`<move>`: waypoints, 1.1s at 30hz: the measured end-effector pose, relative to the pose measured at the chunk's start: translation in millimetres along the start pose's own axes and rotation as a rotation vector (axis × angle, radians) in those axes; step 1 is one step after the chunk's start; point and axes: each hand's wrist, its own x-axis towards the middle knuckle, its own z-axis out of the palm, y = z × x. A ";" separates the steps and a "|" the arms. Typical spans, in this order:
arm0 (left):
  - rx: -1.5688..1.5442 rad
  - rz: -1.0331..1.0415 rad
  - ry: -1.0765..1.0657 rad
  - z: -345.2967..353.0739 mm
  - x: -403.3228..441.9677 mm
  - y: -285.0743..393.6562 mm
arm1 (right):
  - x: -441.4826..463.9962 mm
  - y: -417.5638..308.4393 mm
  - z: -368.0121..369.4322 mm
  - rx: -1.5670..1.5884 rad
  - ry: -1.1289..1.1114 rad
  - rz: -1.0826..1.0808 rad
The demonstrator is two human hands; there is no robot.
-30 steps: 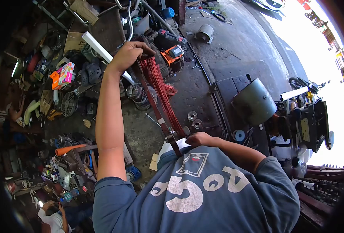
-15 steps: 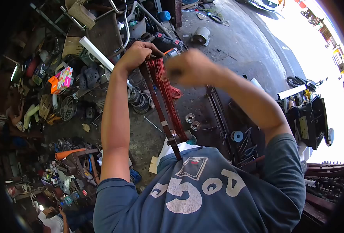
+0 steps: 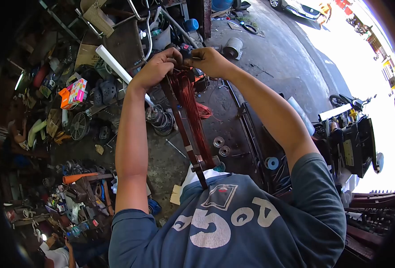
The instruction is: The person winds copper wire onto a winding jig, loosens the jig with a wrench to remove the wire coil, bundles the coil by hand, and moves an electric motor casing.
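Observation:
A long bundle of reddish copper wire (image 3: 193, 111) is stretched along a dark, narrow winding frame (image 3: 179, 123), which slants from my chest up to my hands. My left hand (image 3: 158, 67) is closed at the frame's far end, its fingers curled over the top beside the wire. Close by on the right, my right hand (image 3: 210, 61) pinches at the upper end of the copper wire, fingertips almost meeting those of my left. The exact strand between the fingers is too small to see.
On the floor lie a loose red wire coil (image 3: 203, 110), a wire stack (image 3: 161, 119), two metal rings (image 3: 221, 146) and a blue disc (image 3: 271, 163). Long dark rails (image 3: 246, 129) run at right. Clutter fills the left, including a fan (image 3: 79, 126). A person (image 3: 59, 255) is at lower left.
My right hand, blurred before and beside the wire bundle, has moved up to its top end next to my left hand. The left hand keeps its hold; the camera view has shifted slightly.

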 end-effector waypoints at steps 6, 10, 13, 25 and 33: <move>0.002 -0.090 -0.035 7.1 -4.4 12.0 | 13.6 27.9 6.3 0.093 -0.004 -0.052; 0.066 -0.123 -0.008 8.7 -6.9 14.2 | 9.8 43.0 18.5 0.152 -0.006 0.018; 0.072 -0.177 0.003 5.1 -7.2 9.9 | -35.0 50.8 50.9 0.189 0.049 0.235; 0.115 -0.251 0.098 -17.1 -16.4 -15.3 | -288.3 97.9 168.1 -0.156 -0.573 0.143; 0.082 -0.272 0.090 -4.9 -4.5 -14.3 | -220.0 -24.1 77.4 -0.331 -0.602 -0.260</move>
